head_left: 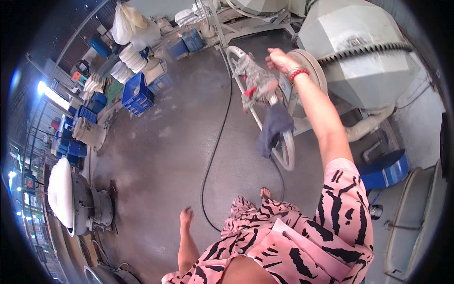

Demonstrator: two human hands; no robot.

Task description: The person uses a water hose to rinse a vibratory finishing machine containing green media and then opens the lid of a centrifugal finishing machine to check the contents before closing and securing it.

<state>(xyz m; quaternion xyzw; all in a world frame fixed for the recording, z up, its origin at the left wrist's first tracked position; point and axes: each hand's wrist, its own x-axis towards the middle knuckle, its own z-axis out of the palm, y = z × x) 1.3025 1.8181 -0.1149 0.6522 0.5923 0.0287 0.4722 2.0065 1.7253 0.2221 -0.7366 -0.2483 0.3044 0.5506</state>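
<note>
My right hand (280,61) is raised beside a large pale handwheel (286,150), its fingers loosely bent and apart with nothing seen in them. A red beaded bracelet (299,73) circles that wrist. Grey, soiled cloth (255,78) with red bits is draped over the wheel's middle, and a dark cloth (275,128) hangs lower on it. Behind the wheel stands a faceted, pale mixing drum (347,42) with a toothed ring (364,53). Down at my left side hangs my left hand (187,216), away from everything, its fingers slightly blurred and loosely apart.
A black hose (218,146) curves across the wet grey floor (161,161) close to my feet. Blue crates (137,93), jugs (192,39) and stacked pale containers (132,59) stand at the far left. A round machine heaped with white material (60,194) is at left. A blue motor cover (385,170) sits at right.
</note>
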